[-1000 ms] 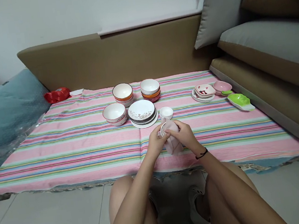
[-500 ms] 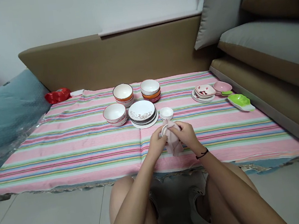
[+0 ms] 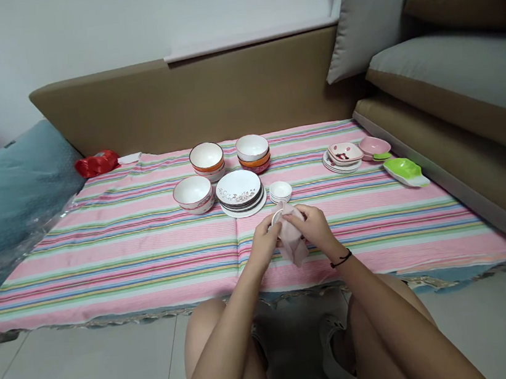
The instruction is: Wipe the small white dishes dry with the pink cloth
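Note:
Between my hands is a small white bowl [image 3: 276,217], mostly covered by a pale pink cloth [image 3: 293,243]. My left hand [image 3: 264,238] grips the bowl's left rim, thumb on the inside. My right hand [image 3: 314,225] pinches the cloth against the bowl from the right. The cloth's lower end hangs down over the striped sheet. Just beyond my fingers stands a stack of small white bowls [image 3: 280,191]. To its left lies a stack of plates [image 3: 238,188], the top one white with a floral pattern.
Left and behind the plates stand a white bowl [image 3: 193,194] and two bowl stacks [image 3: 206,157], [image 3: 253,152]. Pink dishes [image 3: 345,153] and a green leaf-shaped dish [image 3: 404,171] sit at right, near cushions [image 3: 447,71]. A red bundle [image 3: 97,164] lies far left.
The cloth has shifted slightly on the small bowl, and its hanging end has a different fold. Both hands keep their hold; the whole view has moved a little.

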Demonstrator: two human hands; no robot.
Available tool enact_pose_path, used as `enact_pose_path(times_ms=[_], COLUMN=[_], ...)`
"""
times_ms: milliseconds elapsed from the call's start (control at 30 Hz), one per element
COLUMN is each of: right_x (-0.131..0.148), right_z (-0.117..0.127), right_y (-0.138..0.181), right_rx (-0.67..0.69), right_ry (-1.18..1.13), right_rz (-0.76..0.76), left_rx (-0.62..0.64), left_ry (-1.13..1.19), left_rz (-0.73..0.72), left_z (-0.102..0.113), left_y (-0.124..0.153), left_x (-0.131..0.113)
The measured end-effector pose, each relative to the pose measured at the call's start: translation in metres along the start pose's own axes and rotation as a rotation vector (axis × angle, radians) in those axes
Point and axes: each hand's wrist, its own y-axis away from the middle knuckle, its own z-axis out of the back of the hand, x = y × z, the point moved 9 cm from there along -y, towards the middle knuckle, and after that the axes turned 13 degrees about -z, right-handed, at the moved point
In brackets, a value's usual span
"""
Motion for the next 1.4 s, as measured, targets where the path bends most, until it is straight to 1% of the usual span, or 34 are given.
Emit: enact_pose_path(times_ms=[67, 133, 233, 333, 467, 533, 667, 833, 1067, 1233, 1400], right_x=[-0.001, 0.0, 0.001, 0.002, 0.0, 0.001, 0.002, 0.001, 0.001, -0.003, -0.004], right_z=[-0.001, -0.004, -0.008, -0.007, -0.001, 0.001, 0.003, 0.006, 0.004, 0.005, 0.006], right_y=[-0.001, -0.002, -0.002, -0.001, 0.002, 0.003, 0.002, 0.001, 0.001, 0.001, 0.003], right_rx=[0.024, 0.082, 0.139, 0.092, -0.021, -0.048, -0.028, -0.059, -0.028, -0.041, -0.083], right_ry=[-0.025, -0.084, -0.139, -0.094, -0.004, 0.006, -0.03, -0.01, -0.006, -0.02, 0.013], right_rz=[-0.003, 0.005, 0.021, 0.012, -0.041, -0.032, 0.002, -0.005, -0.018, -0.052, -0.057], left_rx=[-0.028, -0.06, -0.07, -0.042, 0.041, 0.058, 0.046, -0.01, -0.069, -0.017, 0.058], left_ry=[0.015, 0.036, 0.076, 0.074, 0.007, -0.003, 0.012, 0.042, 0.144, 0.201, 0.127], left_rz=[0.016, 0.018, 0.002, -0.011, -0.026, -0.034, -0.034, -0.042, -0.076, -0.076, -0.107], left_z=[0.002, 0.005, 0.005, 0.004, -0.001, -0.003, -0.003, 0.001, 0.004, -0.002, -0.004], left_y=[0.0, -0.001, -0.001, 0.0, 0.0, -0.001, -0.003, -0.004, -0.004, -0.002, -0.001], left_x=[0.001, 0.0, -0.002, -0.003, -0.004, -0.005, -0.003, -0.003, -0.008, -0.01, -0.014])
